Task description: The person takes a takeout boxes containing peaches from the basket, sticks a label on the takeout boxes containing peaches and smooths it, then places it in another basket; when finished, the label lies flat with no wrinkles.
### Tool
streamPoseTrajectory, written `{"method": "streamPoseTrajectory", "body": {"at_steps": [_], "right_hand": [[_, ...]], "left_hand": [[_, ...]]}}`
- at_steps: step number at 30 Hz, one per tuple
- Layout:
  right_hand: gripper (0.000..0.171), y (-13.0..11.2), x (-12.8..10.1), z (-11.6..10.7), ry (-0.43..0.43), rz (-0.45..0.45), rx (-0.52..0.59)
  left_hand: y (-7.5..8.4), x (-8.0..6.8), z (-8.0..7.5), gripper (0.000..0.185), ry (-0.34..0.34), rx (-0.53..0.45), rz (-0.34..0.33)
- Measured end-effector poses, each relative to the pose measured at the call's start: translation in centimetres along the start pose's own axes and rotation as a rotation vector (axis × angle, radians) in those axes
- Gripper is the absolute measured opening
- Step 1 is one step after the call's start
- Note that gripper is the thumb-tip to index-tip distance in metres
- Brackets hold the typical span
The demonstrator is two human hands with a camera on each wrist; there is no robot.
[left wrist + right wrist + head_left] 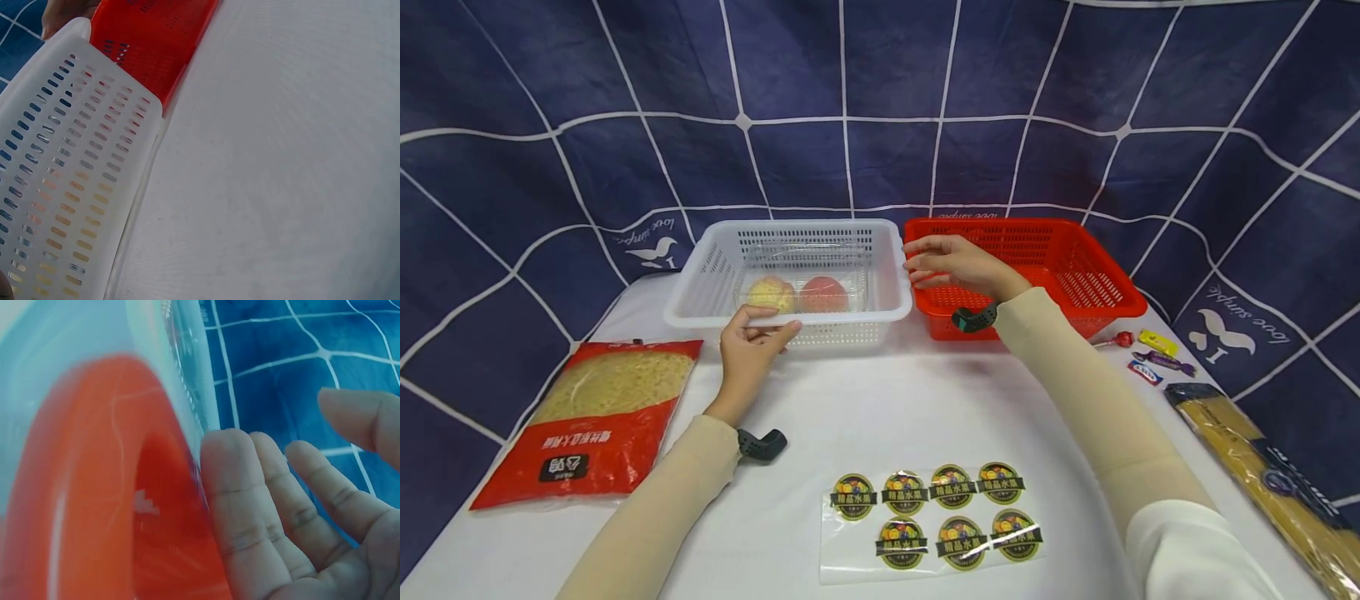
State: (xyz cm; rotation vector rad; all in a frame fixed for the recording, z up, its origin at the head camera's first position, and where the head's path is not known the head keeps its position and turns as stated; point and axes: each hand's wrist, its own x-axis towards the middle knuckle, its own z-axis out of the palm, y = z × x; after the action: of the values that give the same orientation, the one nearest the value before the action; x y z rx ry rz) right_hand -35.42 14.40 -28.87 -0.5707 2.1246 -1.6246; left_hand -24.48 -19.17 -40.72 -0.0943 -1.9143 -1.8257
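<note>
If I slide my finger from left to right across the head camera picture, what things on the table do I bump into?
Red food bag → white basket holding a clear box of peaches → red basket → small candies → long pasta pack.

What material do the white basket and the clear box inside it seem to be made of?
The white basket looks like moulded plastic: its walls carry rows of even slots and a smooth, slightly glossy rim. The clear box seems to be thin transparent plastic, as the two peaches show through it with glints.
</note>
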Motion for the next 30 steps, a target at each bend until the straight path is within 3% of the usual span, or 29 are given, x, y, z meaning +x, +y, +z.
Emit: {"method": "streamPoseTrajectory", "body": {"at_steps": [11, 16, 22, 30], "right_hand": [[0.057, -2.0, 3.6, 4.0, 0.028, 0.093, 0.064], [0.067, -2.7, 5.1, 5.4, 0.087, 0.167, 0.115], [0.077, -3.4, 6.5, 7.0, 0.142, 0.289, 0.033], [0.091, -3.3, 8.4, 8.1, 0.05, 0.46, 0.036]], "left_hand": [[0.2, 0.0, -0.1, 0.037, -0.006, -0.043, -0.002], [0.4, 0.1, -0.2, 0.038, -0.014, -0.034, 0.002], [0.5, 0.1, -0.3, 0.037, -0.004, -0.032, -0.009], [0.2, 0.1, -0.2, 0.038, -0.01, -0.02, -0.023]]}}
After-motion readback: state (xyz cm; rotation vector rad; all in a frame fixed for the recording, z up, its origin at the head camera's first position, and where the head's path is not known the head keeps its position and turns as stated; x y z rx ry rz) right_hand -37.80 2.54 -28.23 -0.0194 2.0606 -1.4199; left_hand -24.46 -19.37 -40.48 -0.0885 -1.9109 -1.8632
